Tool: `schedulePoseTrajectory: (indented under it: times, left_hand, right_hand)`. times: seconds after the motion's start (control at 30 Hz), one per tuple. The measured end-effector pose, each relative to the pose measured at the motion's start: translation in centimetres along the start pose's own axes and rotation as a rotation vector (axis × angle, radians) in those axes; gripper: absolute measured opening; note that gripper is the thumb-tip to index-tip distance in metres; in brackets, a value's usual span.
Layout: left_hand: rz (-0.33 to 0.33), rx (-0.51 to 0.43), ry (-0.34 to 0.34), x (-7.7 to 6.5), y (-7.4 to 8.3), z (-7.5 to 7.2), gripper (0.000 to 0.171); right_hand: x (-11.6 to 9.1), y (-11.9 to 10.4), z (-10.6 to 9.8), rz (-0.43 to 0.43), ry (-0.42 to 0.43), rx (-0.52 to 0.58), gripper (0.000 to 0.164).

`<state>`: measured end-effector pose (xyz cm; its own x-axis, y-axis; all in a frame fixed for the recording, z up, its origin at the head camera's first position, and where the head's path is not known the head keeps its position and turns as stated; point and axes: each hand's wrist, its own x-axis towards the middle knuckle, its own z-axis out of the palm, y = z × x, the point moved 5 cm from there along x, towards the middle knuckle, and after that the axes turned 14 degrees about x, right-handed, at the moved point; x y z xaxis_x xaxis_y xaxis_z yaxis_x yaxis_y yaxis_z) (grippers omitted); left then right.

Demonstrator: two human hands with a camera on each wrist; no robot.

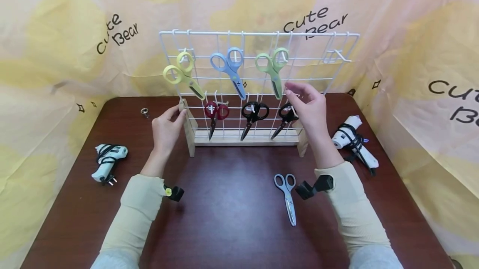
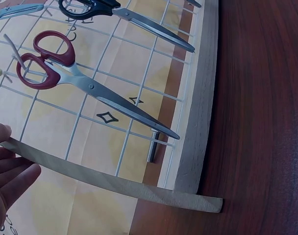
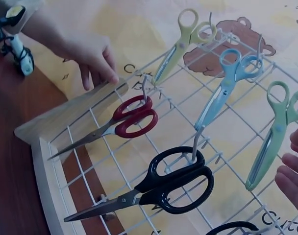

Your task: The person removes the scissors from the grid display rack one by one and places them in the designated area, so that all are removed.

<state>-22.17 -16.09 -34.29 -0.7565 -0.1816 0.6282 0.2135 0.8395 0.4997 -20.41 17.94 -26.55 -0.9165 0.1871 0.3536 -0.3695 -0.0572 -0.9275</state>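
Note:
A white wire rack on a wooden stand bears several pairs of scissors on hooks. My left hand pinches the top of the left wooden side post. My right hand is beside the blade of the green scissors, thumb and fingers apart with nothing between them; the right wrist view catches only its fingers. Left of the green pair hang blue scissors and yellow scissors. The lower row has red-handled scissors and two black-handled pairs, the middle black scissors among them.
Grey-blue scissors lie on the table before the rack. Corded glue guns rest at each side, the left glue gun and right glue gun. A small metal piece stands back left. A bare hook sits upper right.

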Motion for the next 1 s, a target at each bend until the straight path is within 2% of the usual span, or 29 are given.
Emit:
schedulePoseTrajectory:
  times: [0.1,0.27,0.5,0.63,1.0]
  left_hand:
    - [-0.003,-0.003,-0.007,0.0,0.0,0.1,0.025]
    - [-0.008,0.001,-0.008,0.0,-0.1,0.1,0.025]
    - [-0.01,0.011,-0.018,0.0,-0.1,0.0,0.026]
    - [-0.002,0.007,-0.012,0.1,0.2,-0.1,0.025]
    - [-0.012,0.007,-0.003,-0.3,-0.1,0.0,0.028]
  right_hand:
    - [0.4,0.2,0.2,0.0,-0.001,-0.075,0.028]
    - [0.7,0.7,0.7,0.008,-0.022,-0.107,0.028]
    - [1.2,1.5,1.4,0.045,-0.018,-0.109,0.027]
    - [1.1,1.6,1.7,0.068,-0.028,-0.066,0.027]
    - [0.6,1.6,2.0,0.051,-0.035,-0.044,0.024]
